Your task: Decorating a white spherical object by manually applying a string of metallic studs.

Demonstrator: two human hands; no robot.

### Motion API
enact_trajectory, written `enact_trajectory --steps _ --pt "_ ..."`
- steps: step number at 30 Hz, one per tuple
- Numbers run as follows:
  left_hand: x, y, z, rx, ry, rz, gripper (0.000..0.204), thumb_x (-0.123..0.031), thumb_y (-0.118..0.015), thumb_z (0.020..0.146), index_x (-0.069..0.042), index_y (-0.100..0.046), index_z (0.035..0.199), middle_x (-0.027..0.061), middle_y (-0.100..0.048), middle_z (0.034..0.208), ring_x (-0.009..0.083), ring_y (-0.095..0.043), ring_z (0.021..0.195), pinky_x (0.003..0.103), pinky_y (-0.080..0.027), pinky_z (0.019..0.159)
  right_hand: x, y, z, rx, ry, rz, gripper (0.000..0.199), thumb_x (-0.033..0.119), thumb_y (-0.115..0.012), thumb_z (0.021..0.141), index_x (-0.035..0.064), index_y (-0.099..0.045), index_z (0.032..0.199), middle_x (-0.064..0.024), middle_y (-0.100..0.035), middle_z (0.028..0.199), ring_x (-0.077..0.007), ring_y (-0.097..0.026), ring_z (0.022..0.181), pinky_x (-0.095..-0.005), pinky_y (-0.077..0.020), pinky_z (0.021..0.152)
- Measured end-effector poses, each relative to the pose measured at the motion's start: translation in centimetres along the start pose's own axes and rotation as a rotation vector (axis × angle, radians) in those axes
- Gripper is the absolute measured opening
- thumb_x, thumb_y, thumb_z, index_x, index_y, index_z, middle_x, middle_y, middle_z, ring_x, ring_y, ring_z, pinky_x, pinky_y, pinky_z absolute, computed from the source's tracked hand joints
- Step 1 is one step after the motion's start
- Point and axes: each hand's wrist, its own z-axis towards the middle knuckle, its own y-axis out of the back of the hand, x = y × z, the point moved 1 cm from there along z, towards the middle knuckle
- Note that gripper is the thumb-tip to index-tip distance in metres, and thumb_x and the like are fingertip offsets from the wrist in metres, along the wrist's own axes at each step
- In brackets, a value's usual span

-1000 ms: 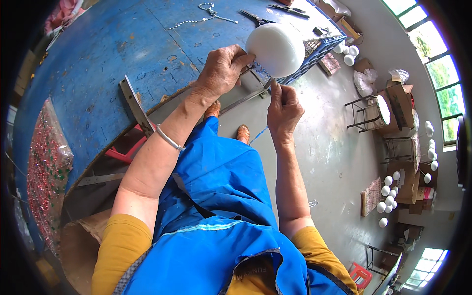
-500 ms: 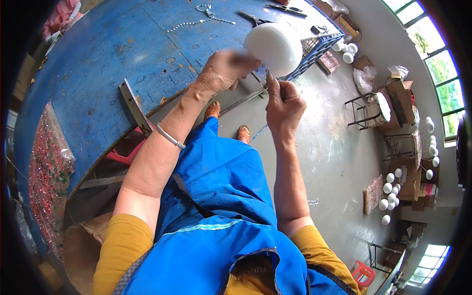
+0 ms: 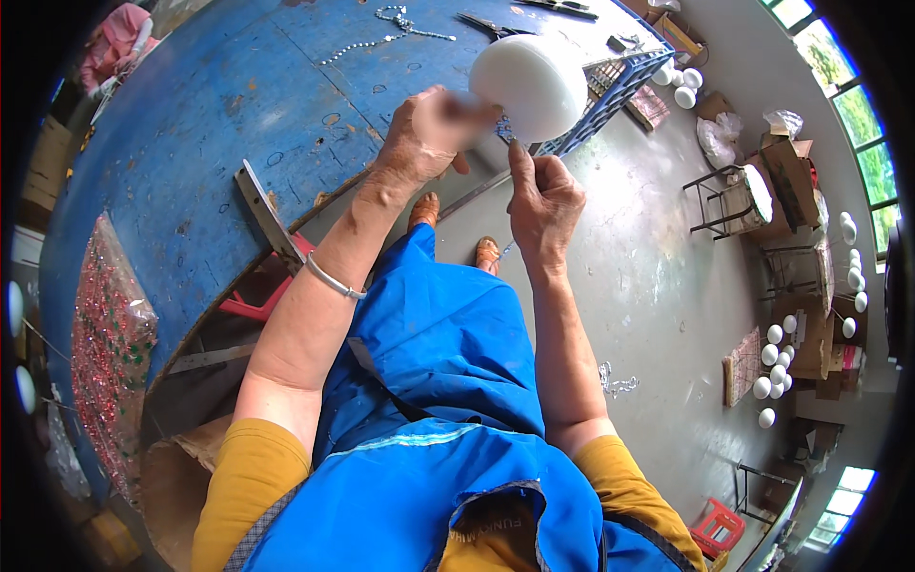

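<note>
So, closest up is the blue apron [image 3: 438, 334], well below the white ball [image 3: 529, 86]. Right hand [image 3: 546, 210] is just under the ball, thumb and finger pinched shut on a bluish bead string [image 3: 503, 128] at the ball's lower left edge. Left hand [image 3: 434, 133] is at the ball's left, fingers curled in, but they're blurred, so can't tell how tight or on what. Past that, the blue table [image 3: 238, 114] spreads left of the ball, with a bead chain [image 3: 407, 30]. Way right of the ball there's a stool [image 3: 758, 195].
</note>
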Motion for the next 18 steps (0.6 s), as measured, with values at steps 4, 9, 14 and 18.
enact_trajectory --steps 4,9,14,18 --pt "0.9 -1.1 -0.1 -0.109 -0.338 0.197 0.04 -0.035 -0.068 0.086 0.004 -0.062 0.089 0.0078 -0.062 0.065 0.0105 -0.058 0.051 0.025 -0.043 0.043 -0.6 -0.4 0.2 -0.048 0.011 0.044 0.033 0.027 -0.069 0.087 0.0007 -0.062 0.068 0.001 -0.052 0.05 -0.0042 -0.046 0.044 -0.0224 -0.0351 0.04" --pt "2.2 -1.7 0.6 -0.148 -0.452 0.328 0.048 -0.043 -0.067 0.085 0.005 -0.062 0.089 0.0092 -0.061 0.064 0.012 -0.058 0.053 0.028 -0.045 0.048 -0.4 0.3 0.1 -0.027 -0.054 0.016 0.03 0.023 -0.07 0.086 -0.0027 -0.063 0.072 -0.0034 -0.058 0.055 -0.005 -0.05 0.054 -0.0236 -0.0414 0.049" --pt "1.3 -0.2 0.8 0.031 -0.234 0.094 0.051 -0.047 -0.068 0.083 0.003 -0.061 0.086 0.0061 -0.06 0.062 0.0092 -0.055 0.048 0.025 -0.041 0.042 0.9 2.9 0.2 0.137 -0.14 0.068 0.029 0.023 -0.071 0.085 -0.0014 -0.064 0.072 -0.0028 -0.057 0.053 -0.0055 -0.051 0.049 -0.0225 -0.0402 0.044" --pt "1.1 0.2 0.6 0.131 0.131 -0.102 0.05 -0.048 -0.069 0.081 0.001 -0.06 0.084 0.004 -0.058 0.06 0.0078 -0.052 0.044 0.023 -0.039 0.038 1.3 5.8 -0.2 0.268 -0.31 0.064 0.028 0.024 -0.072 0.084 -0.0003 -0.064 0.073 -0.0021 -0.056 0.052 -0.0062 -0.051 0.044 -0.021 -0.039 0.04"
